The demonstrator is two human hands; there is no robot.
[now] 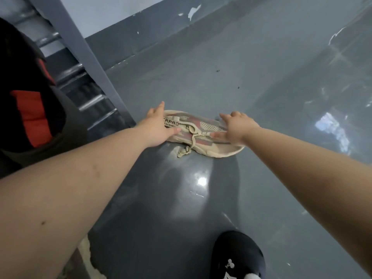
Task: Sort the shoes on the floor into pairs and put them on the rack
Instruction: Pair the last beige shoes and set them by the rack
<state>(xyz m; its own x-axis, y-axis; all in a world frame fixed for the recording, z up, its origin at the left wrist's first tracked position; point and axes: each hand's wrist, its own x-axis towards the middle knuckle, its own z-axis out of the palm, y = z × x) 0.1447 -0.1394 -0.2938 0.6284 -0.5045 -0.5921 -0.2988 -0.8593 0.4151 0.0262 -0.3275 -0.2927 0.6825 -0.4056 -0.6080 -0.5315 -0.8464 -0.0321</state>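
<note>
A beige mesh sneaker (pixel 203 125) with pink patches and a loose cream lace lies on its side on the glossy grey floor (pixel 221 198). My left hand (pixel 156 130) rests on its heel end, thumb laid along the printed collar and fingers stretched past the far edge. My right hand (pixel 236 125) lies over the toe end, thumb across the upper, fingers straight. The grey metal shoe rack (pixel 80 47) rises at the left, just beside the sneaker.
A black shoe with red panels (pixel 30 121) fills the left edge by the rack. Another black shoe with white marks (pixel 237 256) sits at the bottom. A pale fuzzy item (pixel 86 250) shows under my left forearm. A dark skirting and wall run behind.
</note>
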